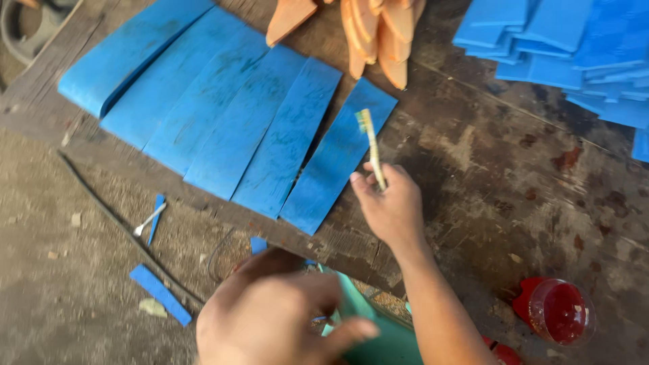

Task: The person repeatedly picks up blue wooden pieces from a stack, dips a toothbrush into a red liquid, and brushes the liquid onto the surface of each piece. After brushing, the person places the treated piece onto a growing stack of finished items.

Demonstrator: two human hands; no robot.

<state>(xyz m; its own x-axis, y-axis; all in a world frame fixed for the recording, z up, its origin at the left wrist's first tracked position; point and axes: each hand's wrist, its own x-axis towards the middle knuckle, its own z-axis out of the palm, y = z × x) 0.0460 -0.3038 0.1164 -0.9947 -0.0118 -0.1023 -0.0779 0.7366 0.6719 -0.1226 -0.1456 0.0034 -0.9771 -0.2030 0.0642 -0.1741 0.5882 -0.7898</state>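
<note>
Right hand (392,209) pinching a toothbrush (370,145) in its fingers above blue strips (270,145) fanned across the bench (514,176), left hand (277,318) gripping a green piece (378,338).

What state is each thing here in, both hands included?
Right hand: grip shut on a small pale toothbrush, bristles up.
Left hand: gripping a teal plastic container.
Long blue plastic strips: flat, overlapping in a row on the worn wooden board.
Clear cup of red liquid: upright, uncovered.
Orange pieces: piled.
</note>
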